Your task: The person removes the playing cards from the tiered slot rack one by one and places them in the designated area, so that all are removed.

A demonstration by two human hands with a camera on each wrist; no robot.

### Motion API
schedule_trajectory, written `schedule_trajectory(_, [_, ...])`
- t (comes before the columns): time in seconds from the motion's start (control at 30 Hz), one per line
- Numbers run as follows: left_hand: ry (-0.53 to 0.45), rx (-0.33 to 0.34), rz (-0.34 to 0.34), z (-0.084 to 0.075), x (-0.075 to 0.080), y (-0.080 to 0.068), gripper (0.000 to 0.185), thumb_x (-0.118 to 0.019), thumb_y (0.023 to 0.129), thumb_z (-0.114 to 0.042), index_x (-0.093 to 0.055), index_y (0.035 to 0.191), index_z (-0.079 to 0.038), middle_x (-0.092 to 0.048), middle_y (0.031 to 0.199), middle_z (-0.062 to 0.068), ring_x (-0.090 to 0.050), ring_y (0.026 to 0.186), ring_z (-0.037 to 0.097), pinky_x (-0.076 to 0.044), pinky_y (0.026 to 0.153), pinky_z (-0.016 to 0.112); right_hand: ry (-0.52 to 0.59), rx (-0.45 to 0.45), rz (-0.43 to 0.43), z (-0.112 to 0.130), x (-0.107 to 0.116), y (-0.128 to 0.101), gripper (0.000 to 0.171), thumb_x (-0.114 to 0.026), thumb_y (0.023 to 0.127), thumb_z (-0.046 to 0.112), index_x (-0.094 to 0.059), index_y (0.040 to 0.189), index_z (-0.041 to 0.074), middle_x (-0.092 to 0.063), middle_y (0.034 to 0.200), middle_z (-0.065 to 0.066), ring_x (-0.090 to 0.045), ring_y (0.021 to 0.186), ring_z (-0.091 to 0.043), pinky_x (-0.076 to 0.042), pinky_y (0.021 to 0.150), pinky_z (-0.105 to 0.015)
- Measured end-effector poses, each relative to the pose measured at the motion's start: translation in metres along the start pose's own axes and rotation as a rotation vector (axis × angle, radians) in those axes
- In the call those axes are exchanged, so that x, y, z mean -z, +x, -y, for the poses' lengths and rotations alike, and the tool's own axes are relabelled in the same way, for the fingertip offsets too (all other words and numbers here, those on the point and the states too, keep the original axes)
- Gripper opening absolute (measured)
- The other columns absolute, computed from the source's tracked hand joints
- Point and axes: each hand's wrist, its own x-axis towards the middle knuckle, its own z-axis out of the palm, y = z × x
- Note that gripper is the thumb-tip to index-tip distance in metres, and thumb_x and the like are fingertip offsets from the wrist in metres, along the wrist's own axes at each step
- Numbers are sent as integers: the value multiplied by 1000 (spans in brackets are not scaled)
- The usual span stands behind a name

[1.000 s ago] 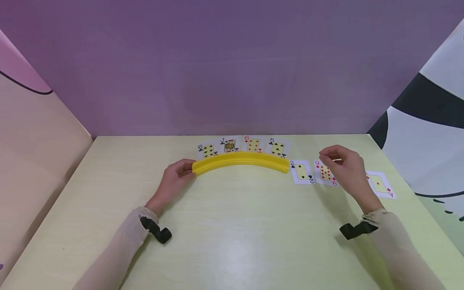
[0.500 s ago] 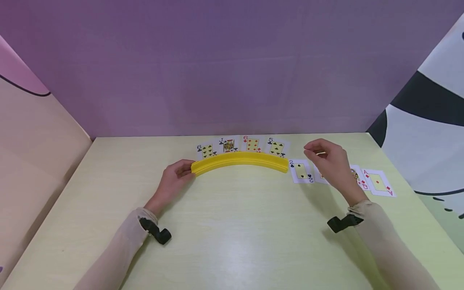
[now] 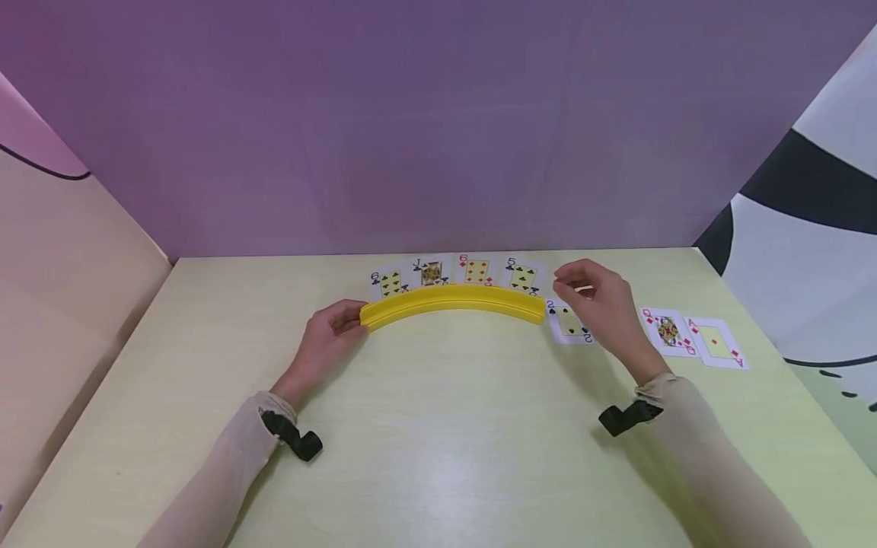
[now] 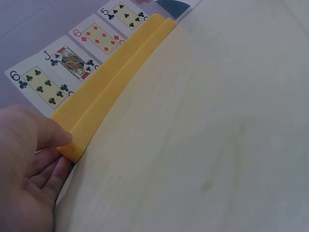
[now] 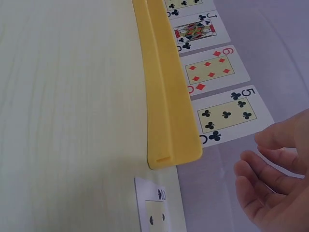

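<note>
A booth-like indoor tabletop space: pale table [image 3: 438,426] below, plain purple wall [image 3: 438,129] across the top, printed panels [image 3: 808,289] at left and right.

The lower edges of the six of clubs [image 3: 390,285], jack of clubs [image 3: 432,273], six of diamonds [image 3: 476,269] and five of clubs [image 3: 524,276] are hidden by the yellow holder [image 3: 452,299]; at the holder's left end, some fingertips of the left hand [image 3: 330,335] are concealed; off its right end, the right hand [image 3: 604,310] covers part of the two of spades [image 3: 568,322]; contact between that hand and the five of clubs is undeterminable; the right wrist view cuts off the six and the two at either end of the holder.
</note>
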Motion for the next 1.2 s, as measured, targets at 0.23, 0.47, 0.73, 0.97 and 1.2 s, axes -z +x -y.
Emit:
schedule_trajectory(0.23, [5, -2, 1, 0, 0, 1, 33, -68, 91, 2, -65, 124, -2, -68, 121, 14, -65, 108, 26, -56, 92, 26, 9, 48, 12, -1, -8, -1, 25, -64, 98, 15, -62, 120, 3, -68, 114, -11, -64, 105, -25, -48, 81, -13])
schedule_trajectory(0.47, [16, -3, 1, 1, 0, 1, 34, -68, 92, 2, -64, 125, -3, -68, 121, 13, -65, 108, 26, -55, 92, 24, 1, 33, -18, -1, -22, -2, 21, -64, 98, 16, -63, 113, 1, -68, 109, -12, -64, 101, -25, -54, 84, -21])
schedule_trajectory(0.73, [23, -2, -3, 0, 0, 0, 34, -68, 91, 2, -65, 125, -3, -68, 121, 13, -65, 108, 27, -55, 92, 23, -22, 32, -78, -5, -31, -2, 14, -64, 98, 12, -66, 104, 1, -70, 101, -14, -66, 93, -28, -44, 72, -4])
schedule_trajectory(0.97, [4, 1, 1, 2, 1, 1, 34, -69, 91, 3, -64, 124, -3, -68, 121, 13, -65, 109, 26, -55, 91, 22, -23, 36, -78, -8, -33, -1, 12, -64, 98, 11, -67, 102, 0, -70, 100, -14, -68, 95, -28, -44, 72, -2])
schedule_trajectory(1.2, [8, -32, 8, 2, 1, 1, 34, -67, 92, 1, -63, 126, 1, -67, 122, 18, -65, 109, 31, -54, 95, 26, -24, 61, -128, -10, -31, 0, 14, -63, 98, 12, -69, 101, 0, -71, 99, -15, -69, 91, -29, -44, 71, -3])
